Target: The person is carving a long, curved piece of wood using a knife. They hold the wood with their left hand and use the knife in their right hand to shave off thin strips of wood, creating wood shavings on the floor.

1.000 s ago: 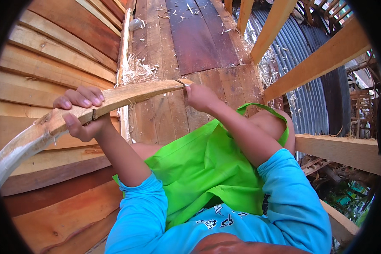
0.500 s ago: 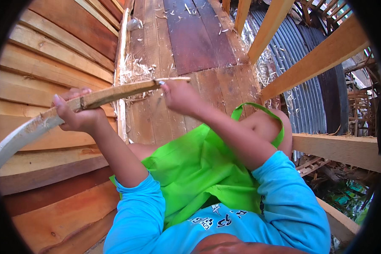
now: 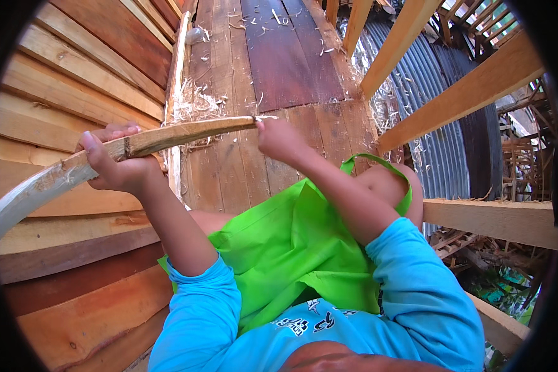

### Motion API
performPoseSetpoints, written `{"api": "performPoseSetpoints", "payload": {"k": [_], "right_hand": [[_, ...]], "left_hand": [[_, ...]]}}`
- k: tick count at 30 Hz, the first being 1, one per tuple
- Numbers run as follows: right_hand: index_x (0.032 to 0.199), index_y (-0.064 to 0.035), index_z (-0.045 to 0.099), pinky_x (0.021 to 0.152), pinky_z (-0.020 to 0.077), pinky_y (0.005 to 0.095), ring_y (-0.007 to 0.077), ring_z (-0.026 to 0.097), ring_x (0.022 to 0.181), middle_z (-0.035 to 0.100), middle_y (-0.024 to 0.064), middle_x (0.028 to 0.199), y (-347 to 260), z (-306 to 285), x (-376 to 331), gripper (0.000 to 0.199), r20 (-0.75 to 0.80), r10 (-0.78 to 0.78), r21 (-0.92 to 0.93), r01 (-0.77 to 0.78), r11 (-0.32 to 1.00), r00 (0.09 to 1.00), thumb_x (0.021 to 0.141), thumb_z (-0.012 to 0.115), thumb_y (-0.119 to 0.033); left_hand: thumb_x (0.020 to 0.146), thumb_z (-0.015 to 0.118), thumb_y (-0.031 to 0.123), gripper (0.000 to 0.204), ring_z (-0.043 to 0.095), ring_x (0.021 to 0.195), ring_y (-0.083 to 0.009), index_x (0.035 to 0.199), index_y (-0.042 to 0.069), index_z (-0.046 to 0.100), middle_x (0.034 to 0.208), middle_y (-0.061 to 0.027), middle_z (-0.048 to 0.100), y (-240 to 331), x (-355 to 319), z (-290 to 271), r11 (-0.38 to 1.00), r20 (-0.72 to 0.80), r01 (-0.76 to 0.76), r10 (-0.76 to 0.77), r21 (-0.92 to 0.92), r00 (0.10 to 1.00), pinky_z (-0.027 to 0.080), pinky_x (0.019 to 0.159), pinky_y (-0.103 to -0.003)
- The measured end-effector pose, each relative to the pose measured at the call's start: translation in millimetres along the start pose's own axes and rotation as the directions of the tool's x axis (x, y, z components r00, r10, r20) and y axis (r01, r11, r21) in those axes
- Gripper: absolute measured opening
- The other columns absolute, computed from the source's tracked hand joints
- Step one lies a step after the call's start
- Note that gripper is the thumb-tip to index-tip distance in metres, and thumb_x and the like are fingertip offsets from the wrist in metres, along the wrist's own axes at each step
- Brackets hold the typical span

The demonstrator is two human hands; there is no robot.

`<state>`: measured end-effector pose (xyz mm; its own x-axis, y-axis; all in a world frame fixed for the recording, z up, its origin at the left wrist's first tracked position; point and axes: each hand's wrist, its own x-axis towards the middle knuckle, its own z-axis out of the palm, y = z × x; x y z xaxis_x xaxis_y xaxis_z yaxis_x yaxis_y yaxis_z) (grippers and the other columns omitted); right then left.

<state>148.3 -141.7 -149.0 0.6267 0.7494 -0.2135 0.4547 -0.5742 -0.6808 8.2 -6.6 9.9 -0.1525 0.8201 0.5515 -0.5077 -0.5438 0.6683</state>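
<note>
In the head view, the stave, curved and pale, was held in the air across the floor's left edge, its thick end toward the wall. It was gripped by the left hand, fingers wrapped around it beside a dark band. At the thin tip, the right hand was curled tight; whether anything was enclosed could not be told. No rest was seen under the tip, so it could be bent or split by a hard push. Should the left grip be slackened, the stave could be twisted and the right fingers scraped. Shavings were scattered along the floor's left edge.
</note>
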Motion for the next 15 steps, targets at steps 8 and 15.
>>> {"api": "performPoseSetpoints", "payload": {"k": [8,15], "right_hand": [[0.089,0.0018,0.057,0.066,0.0478,0.0536,0.0438,0.061,0.073,0.063,0.0257,0.075,32.0,11.2,8.2,0.038,-0.166,-0.119,0.034,0.126,0.991,0.979,0.1,0.041,-0.03],[0.095,0.0027,0.059,0.072,0.0473,0.0556,0.0464,0.062,0.077,0.064,0.0284,0.079,8.3,9.2,-2.7,0.036,-0.064,-0.071,0.016,0.072,0.997,0.995,0.1,0.041,-0.028]], "left_hand": [[0.087,0.061,0.029,0.035,0.05,0.047,-0.0215,0.066,0.006,0.045,0.054,-0.0067,0.045,-3.5,2.5,0.3,1.0,0.035,0.001,0.0,-0.024,0.999,0.045,0.052,-0.034],[0.086,0.062,0.027,0.033,0.05,0.046,-0.0209,0.067,0.006,0.046,0.055,-0.0068,0.046,-3.6,2.3,-4.7,1.0,-0.009,0.012,-0.012,-0.006,1.0,0.045,0.052,-0.033]]}}
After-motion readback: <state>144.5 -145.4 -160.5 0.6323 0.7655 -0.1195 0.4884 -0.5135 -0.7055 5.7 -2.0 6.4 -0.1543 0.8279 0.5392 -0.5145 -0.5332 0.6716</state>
